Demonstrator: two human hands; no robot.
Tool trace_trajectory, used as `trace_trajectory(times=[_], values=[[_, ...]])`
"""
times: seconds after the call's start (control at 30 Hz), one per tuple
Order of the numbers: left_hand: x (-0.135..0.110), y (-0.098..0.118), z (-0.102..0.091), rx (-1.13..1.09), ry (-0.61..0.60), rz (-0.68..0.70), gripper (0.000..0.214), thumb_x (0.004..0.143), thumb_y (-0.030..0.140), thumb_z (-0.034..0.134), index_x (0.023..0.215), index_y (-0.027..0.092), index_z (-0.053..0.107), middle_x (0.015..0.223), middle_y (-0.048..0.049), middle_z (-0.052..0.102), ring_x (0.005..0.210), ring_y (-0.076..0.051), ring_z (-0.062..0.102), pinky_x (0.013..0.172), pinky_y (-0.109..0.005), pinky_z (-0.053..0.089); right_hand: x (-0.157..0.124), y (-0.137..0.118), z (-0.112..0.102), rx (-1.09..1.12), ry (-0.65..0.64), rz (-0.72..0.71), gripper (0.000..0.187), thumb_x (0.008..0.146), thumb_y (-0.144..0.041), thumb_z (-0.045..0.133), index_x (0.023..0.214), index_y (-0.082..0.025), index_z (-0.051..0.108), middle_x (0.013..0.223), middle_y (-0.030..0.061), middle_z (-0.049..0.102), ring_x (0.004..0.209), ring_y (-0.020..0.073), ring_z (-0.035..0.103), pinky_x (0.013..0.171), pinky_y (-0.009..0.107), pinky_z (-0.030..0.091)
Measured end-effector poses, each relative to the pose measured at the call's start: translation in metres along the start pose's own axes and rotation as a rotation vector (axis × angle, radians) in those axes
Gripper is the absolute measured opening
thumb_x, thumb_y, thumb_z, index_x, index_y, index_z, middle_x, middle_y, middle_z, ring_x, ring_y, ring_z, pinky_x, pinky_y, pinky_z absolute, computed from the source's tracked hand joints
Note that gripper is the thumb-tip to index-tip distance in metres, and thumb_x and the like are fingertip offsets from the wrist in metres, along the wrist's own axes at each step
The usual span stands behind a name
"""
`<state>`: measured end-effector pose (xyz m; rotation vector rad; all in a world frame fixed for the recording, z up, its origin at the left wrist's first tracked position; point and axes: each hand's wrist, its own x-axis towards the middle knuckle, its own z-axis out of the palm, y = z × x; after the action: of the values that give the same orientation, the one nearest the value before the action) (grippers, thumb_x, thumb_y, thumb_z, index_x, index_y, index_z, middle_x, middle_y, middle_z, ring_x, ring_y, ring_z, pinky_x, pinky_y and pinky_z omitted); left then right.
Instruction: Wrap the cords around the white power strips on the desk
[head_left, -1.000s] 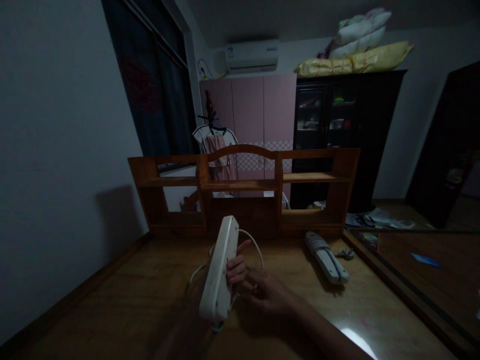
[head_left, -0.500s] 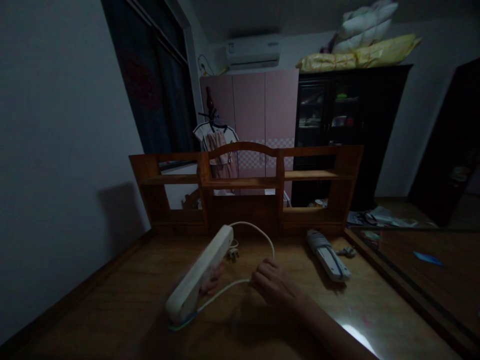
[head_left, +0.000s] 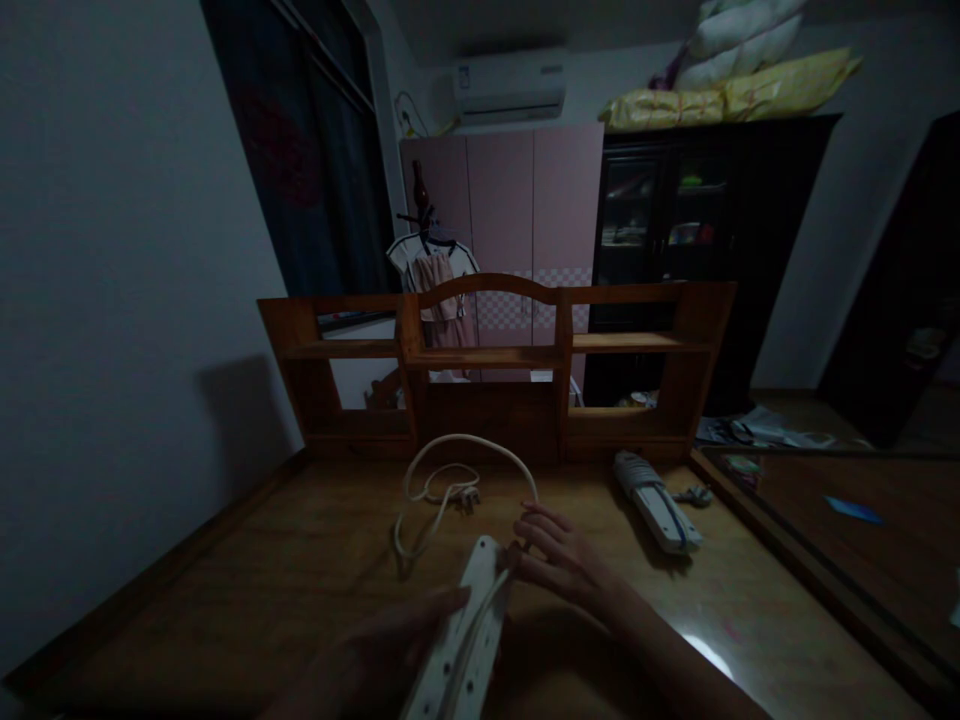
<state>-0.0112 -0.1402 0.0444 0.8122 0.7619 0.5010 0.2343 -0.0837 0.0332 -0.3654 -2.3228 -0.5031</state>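
A white power strip (head_left: 448, 655) is tilted up near the front of the wooden tabletop, its screw-dotted back towards me. My left hand (head_left: 405, 632) grips its left side, the thumb lying on the edge. At its far end, my right hand (head_left: 551, 555) pinches the white cord (head_left: 480, 438), which runs along the strip's back. From my right fingers the cord loops over the tabletop and back to its plug (head_left: 469, 497). Further right lies a second power strip (head_left: 660, 508), with a grey cord wound round one end.
A wooden shelf unit (head_left: 491, 358) stands along the back of the wooden tabletop (head_left: 262, 560). The second strip's plug (head_left: 697, 495) lies beside it. A wall (head_left: 135, 350) rises on the left. At the right, a raised wooden edge (head_left: 787, 560) borders the tabletop.
The power strip has turned and come down to the right, now showing its back. My right hand has brought the cord against the strip's far end. The loose cord has swung left.
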Motion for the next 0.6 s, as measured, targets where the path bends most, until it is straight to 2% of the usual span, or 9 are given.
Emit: trace_trajectory(times=[0.07, 0.13, 0.2, 0.27, 0.4, 0.5, 0.6], values=[[-0.001, -0.003, 0.005, 0.047, -0.005, 0.001, 0.033, 0.073, 0.028, 0.071, 0.101, 0.014, 0.062, 0.096, -0.0128, 0.068, 0.086, -0.022, 0.065, 0.078, -0.033, 0.048, 0.000, -0.002, 0.003, 0.019, -0.015, -0.008, 0.018, 0.089, -0.015, 0.052, 0.105, -0.021, 0.058, 0.104, 0.0078, 0.062, 0.103, 0.0178, 0.057, 0.101, 0.043, 0.044], [-0.001, -0.008, 0.011, 0.071, -0.010, 0.041, 0.041, 0.072, 0.021, 0.071, 0.110, 0.016, 0.056, 0.096, -0.0126, 0.068, 0.088, -0.024, 0.065, 0.079, -0.034, 0.047, -0.001, -0.002, 0.006, 0.033, -0.047, -0.019, 0.017, 0.089, -0.015, 0.052, 0.104, -0.020, 0.058, 0.106, 0.0079, 0.061, 0.106, 0.0181, 0.055, 0.102, 0.043, 0.043], [0.002, -0.013, 0.016, 0.065, -0.011, 0.082, 0.049, 0.075, 0.023, 0.067, 0.120, 0.016, 0.049, 0.097, -0.0148, 0.068, 0.090, -0.026, 0.065, 0.079, -0.036, 0.047, -0.002, -0.001, 0.008, 0.037, -0.081, -0.030, 0.018, 0.089, -0.015, 0.053, 0.105, -0.020, 0.058, 0.108, 0.0084, 0.061, 0.107, 0.0183, 0.055, 0.103, 0.043, 0.042], [0.005, -0.019, 0.018, 0.071, 0.006, 0.122, 0.051, 0.075, 0.027, 0.066, 0.121, 0.015, 0.048, 0.093, -0.0163, 0.069, 0.085, -0.026, 0.066, 0.074, -0.035, 0.048, -0.002, -0.001, 0.008, 0.041, -0.091, -0.037, 0.016, 0.089, -0.015, 0.053, 0.103, -0.019, 0.058, 0.108, 0.0088, 0.061, 0.107, 0.0183, 0.055, 0.103, 0.043, 0.041], [0.005, -0.027, 0.013, 0.057, 0.014, 0.074, 0.047, 0.070, 0.035, 0.067, 0.114, 0.021, 0.056, 0.079, -0.0110, 0.071, 0.077, -0.028, 0.067, 0.066, -0.035, 0.048, 0.003, -0.002, 0.009, 0.108, -0.089, -0.039, 0.013, 0.088, -0.020, 0.056, 0.101, -0.019, 0.057, 0.103, 0.0077, 0.063, 0.103, 0.0169, 0.057, 0.102, 0.040, 0.043], [-0.005, -0.027, 0.008, 0.024, 0.021, 0.021, 0.042, 0.069, 0.036, 0.068, 0.109, 0.028, 0.062, 0.077, -0.0062, 0.070, 0.078, -0.029, 0.066, 0.067, -0.037, 0.050, 0.007, -0.006, 0.010, 0.198, -0.075, 0.014, 0.026, 0.082, -0.038, 0.063, 0.099, -0.018, 0.057, 0.097, 0.0083, 0.064, 0.098, 0.0189, 0.059, 0.102, 0.042, 0.042], [-0.020, -0.028, 0.007, 0.005, 0.051, 0.009, 0.036, 0.074, 0.035, 0.067, 0.108, 0.024, 0.062, 0.087, -0.0056, 0.068, 0.081, -0.024, 0.064, 0.071, -0.037, 0.051, 0.010, -0.008, 0.005, 0.238, -0.066, 0.038, 0.045, 0.075, -0.055, 0.064, 0.100, -0.017, 0.058, 0.101, 0.0117, 0.064, 0.100, 0.0235, 0.058, 0.105, 0.049, 0.037]])
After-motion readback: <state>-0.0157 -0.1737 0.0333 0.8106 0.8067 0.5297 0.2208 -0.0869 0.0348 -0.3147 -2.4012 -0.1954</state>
